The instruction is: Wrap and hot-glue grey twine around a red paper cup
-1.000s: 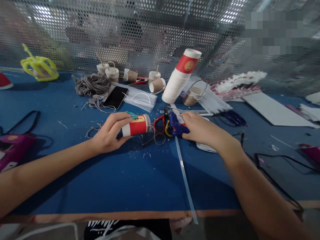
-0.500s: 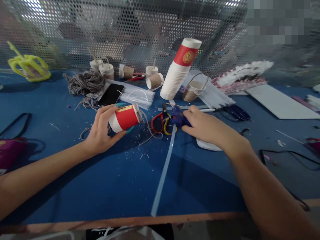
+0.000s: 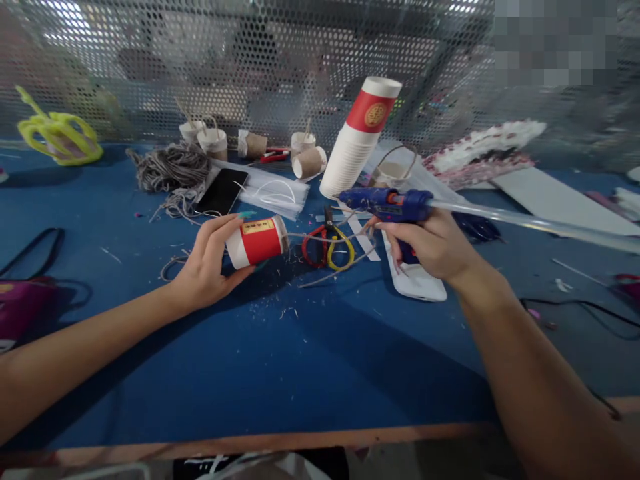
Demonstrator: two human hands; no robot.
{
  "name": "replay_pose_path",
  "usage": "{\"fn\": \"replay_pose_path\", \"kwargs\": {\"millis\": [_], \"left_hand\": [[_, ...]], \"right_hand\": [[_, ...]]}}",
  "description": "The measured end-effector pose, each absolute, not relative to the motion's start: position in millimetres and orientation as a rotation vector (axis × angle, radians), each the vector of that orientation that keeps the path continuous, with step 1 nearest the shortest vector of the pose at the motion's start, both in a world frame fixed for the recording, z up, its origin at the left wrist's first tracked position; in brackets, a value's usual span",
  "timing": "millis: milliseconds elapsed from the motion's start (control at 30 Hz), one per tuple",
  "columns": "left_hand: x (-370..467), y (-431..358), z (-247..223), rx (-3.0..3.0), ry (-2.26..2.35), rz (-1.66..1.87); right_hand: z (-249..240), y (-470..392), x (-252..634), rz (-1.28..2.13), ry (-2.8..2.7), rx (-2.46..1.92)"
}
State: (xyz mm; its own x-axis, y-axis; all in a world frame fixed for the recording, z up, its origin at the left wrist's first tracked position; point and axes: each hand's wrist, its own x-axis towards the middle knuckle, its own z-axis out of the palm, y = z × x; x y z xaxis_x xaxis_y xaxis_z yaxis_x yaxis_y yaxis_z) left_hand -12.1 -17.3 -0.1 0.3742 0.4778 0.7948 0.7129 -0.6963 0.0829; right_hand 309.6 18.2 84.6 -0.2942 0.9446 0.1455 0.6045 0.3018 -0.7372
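Blue surface (image 3: 300, 380), broad, scraps scattered over it. Leaning cup stack (image 3: 355, 140) toward the back; grey yarn bundle (image 3: 173, 167) farther left. Right hand (image 3: 437, 247) closed round a blue glue gun (image 3: 385, 202), long clear stick out its rear, nozzle toward the left; fingers also pinch a grey cord (image 3: 325, 238). Left hand (image 3: 207, 267) wrapped round a red-and-white paper cup (image 3: 257, 241), tipped on its side, rim toward the right hand; cord runs from the rim. Scissors (image 3: 327, 247), red and yellow handles, lie between the hands. White phone-shaped object (image 3: 417, 283) under the right hand.
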Motion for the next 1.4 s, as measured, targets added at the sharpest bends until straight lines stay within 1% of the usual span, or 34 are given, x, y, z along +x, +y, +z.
{"fn": "replay_pose_path", "kwargs": {"millis": [233,367,533,633,700,867,967,1167,1400], "left_hand": [[-12,-17,0,-2.352,-1.027,-1.197],[-12,-17,2,-2.387,-0.99,-1.175],[-15,-17,-1,-2.409,-0.838,-1.293],[-16,-17,-2,-2.441,-0.784,-1.276],[-16,-17,-2,-2.44,-0.774,-1.267],[-16,-18,-1,-2.432,-0.784,-1.308],[-17,-18,-2,-2.451,-0.713,-1.287],[-13,-18,-1,-2.469,-0.913,-1.181],[-11,-15,-1,-2.392,-0.907,-1.199]], "right_hand": [[74,18,296,0.9,-1.748,-1.313],[67,18,287,0.953,-1.715,-1.25],[64,22,288,0.761,-1.704,-1.327],[65,28,294,0.693,-1.597,-1.352],[67,32,298,0.726,-1.521,-1.332],[70,36,301,0.959,-1.417,-1.263],[69,34,299,0.992,-1.452,-1.246],[65,16,288,0.944,-1.685,-1.209],[63,-2,284,1.042,-1.856,-1.27]]}}
